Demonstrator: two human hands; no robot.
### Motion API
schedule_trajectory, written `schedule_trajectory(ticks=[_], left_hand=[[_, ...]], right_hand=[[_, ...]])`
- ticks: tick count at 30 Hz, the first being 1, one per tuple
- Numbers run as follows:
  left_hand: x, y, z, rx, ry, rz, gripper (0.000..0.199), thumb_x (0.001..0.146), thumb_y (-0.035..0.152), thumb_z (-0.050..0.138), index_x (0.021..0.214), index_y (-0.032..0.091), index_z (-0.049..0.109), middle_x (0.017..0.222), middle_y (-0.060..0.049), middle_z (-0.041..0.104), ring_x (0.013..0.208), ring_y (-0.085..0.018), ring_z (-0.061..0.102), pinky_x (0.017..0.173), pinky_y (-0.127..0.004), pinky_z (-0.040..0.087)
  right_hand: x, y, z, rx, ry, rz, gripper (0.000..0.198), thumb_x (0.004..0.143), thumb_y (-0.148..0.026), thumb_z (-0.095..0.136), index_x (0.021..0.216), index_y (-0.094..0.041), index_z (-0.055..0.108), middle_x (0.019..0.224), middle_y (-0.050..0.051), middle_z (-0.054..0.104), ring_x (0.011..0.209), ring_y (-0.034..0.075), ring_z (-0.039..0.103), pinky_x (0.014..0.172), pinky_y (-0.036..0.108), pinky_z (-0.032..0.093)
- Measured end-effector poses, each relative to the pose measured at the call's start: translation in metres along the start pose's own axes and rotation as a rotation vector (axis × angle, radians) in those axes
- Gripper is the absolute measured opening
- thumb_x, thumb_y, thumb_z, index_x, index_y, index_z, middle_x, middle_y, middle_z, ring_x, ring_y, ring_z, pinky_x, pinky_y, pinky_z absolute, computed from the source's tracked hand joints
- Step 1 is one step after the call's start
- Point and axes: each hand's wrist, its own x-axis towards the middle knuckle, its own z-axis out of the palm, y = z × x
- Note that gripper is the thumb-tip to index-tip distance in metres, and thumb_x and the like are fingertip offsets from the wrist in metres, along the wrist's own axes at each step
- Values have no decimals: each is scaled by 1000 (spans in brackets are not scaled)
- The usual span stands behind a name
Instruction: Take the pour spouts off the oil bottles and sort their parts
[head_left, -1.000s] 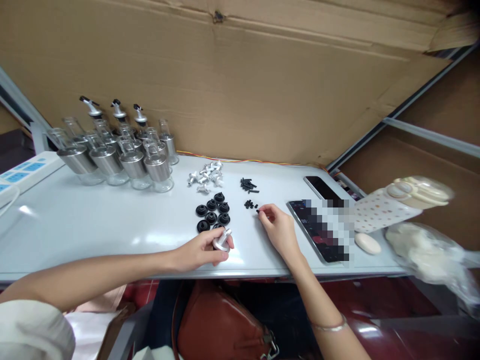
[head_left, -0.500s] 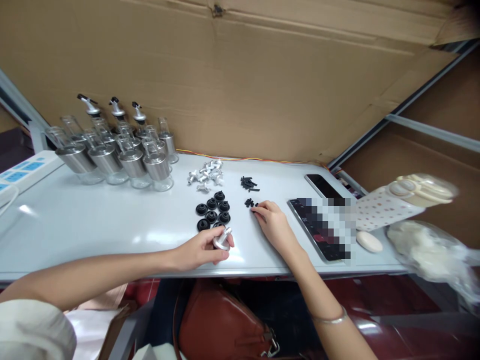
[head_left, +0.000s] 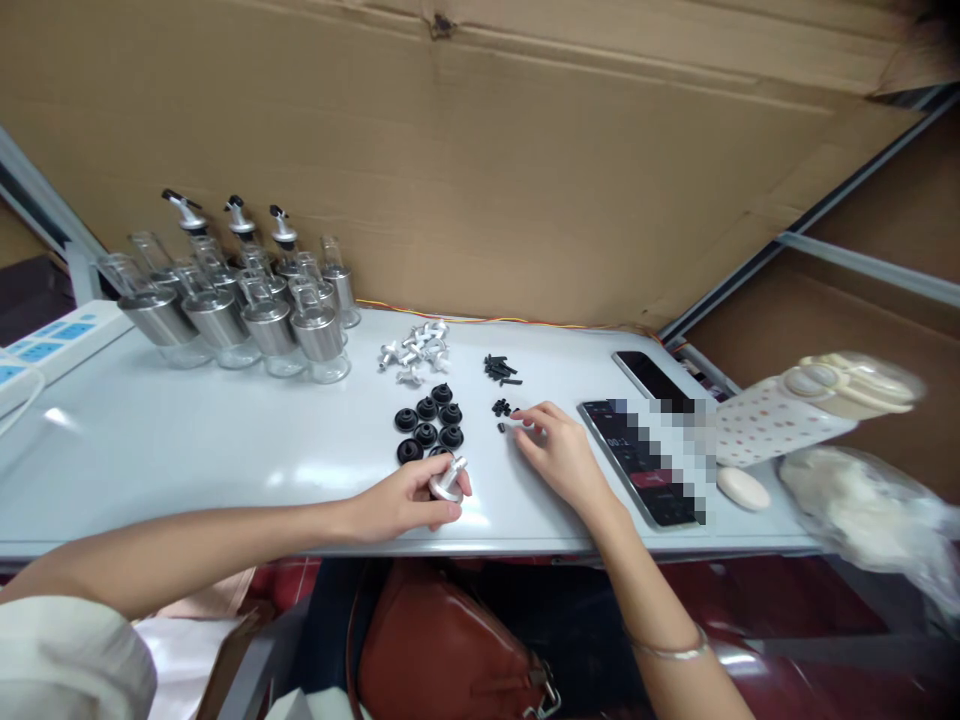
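Note:
My left hand (head_left: pixel 411 500) is closed around a silver pourer spout (head_left: pixel 448 480), its narrow stem pointing up. Just beyond it lie several black ribbed stoppers (head_left: pixel 426 433), the nearest partly hidden by my fingers. My right hand (head_left: pixel 551 447) hovers low over the table with thumb and forefinger apart, nothing visible between them. By its fingertips is a group of tiny black caps (head_left: pixel 501 407), and one cap (head_left: pixel 502 427) lies apart, nearer to me. Behind these are a heap of short black strips (head_left: pixel 499 369) and a pile of silver spouts (head_left: pixel 415 350).
Glass bottles with steel sleeves (head_left: pixel 217 318) crowd the back left, some topped with pourers, beside a power strip (head_left: pixel 64 345). On the right are a phone (head_left: pixel 637 465), another phone (head_left: pixel 651 378), a dotted tumbler (head_left: pixel 784 418), a pale oval object (head_left: pixel 742 488) and a plastic bag (head_left: pixel 855 510).
My right thumb and forefinger have parted, and a tiny black cap now lies by itself in front of the group. My left hand keeps its hold on the spout.

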Motion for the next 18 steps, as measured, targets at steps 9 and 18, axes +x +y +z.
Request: schedule_trajectory(ticks=[9, 18], left_hand=[[-1, 1, 1, 4, -3, 4, 30, 78, 39, 61, 91, 16, 47, 73, 4, 42, 61, -9, 41, 60, -23, 33], [-2, 3, 2, 21, -7, -4, 30, 77, 39, 62, 91, 16, 48, 72, 4, 40, 62, -9, 37, 58, -23, 31]], right_hand=[[4, -15, 12, -47, -99, -29, 10, 81, -18, 57, 76, -17, 65, 80, 6, 62, 75, 20, 60, 72, 31, 47], [16, 1, -14, -68, -10, 92, 9, 75, -12, 54, 72, -19, 59, 67, 1, 64, 62, 16, 58, 62, 26, 42]])
